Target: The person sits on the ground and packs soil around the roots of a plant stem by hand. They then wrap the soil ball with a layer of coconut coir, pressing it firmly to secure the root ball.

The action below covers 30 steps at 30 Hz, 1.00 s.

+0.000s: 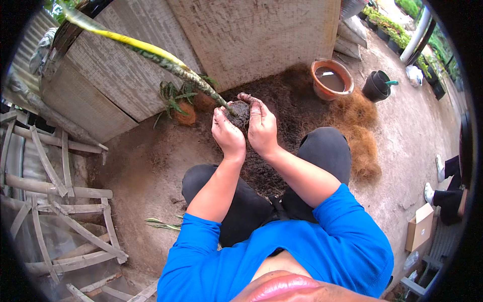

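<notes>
My left hand (229, 135) and my right hand (263, 127) are cupped around a ball of dark soil (240, 115), pressing on it from both sides. Out of that ball grows a snake plant (168, 63), its one long green leaf with a yellow edge slanting up to the far left. Fine roots or fibres show on the ball's near side. Dirt coats my fingers. Below and beyond my hands lies a spread of loose dark soil (289, 103). Left of them, a small leafy plant (176, 95) sits in a brown fibre ball (185, 116).
A terracotta bowl (347, 76) of murky water and a black pot (375, 88) with a green-handled tool stand at the right. Brown fibre (363, 151) lies nearer. Boards (256, 35) lean beyond; a wooden frame (55, 191) is left. A person's shoe (429, 193) and cardboard box (419, 230) are far right.
</notes>
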Available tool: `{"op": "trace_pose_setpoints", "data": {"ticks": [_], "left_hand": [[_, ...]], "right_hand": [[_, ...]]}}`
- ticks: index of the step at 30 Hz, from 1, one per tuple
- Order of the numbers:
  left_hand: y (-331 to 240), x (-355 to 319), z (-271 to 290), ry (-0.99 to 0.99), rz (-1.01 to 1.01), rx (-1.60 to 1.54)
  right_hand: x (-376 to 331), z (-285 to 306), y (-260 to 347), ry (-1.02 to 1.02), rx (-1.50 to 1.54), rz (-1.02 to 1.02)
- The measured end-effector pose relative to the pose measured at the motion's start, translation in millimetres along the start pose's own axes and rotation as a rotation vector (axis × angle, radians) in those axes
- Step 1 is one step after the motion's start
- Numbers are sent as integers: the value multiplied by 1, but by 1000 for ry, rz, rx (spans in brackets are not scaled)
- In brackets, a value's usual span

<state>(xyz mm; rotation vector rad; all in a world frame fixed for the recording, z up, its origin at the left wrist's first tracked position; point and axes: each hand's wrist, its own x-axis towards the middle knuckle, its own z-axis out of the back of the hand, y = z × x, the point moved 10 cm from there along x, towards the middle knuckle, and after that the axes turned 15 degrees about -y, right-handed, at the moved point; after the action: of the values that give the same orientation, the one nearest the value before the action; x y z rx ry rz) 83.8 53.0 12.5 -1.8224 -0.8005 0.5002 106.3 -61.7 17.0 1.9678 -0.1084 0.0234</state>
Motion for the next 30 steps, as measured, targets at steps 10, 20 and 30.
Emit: {"op": "trace_pose_setpoints", "data": {"ticks": [10,20,30], "left_hand": [[38,3,-11,-3,608,-280],[56,-16,-10,10,678,-288],[52,-19,-15,28,933,-229]], "right_hand": [[9,28,34,-336,-114,320],[-8,13,31,-223,-219,287],[21,21,18,-123,36,98]]}}
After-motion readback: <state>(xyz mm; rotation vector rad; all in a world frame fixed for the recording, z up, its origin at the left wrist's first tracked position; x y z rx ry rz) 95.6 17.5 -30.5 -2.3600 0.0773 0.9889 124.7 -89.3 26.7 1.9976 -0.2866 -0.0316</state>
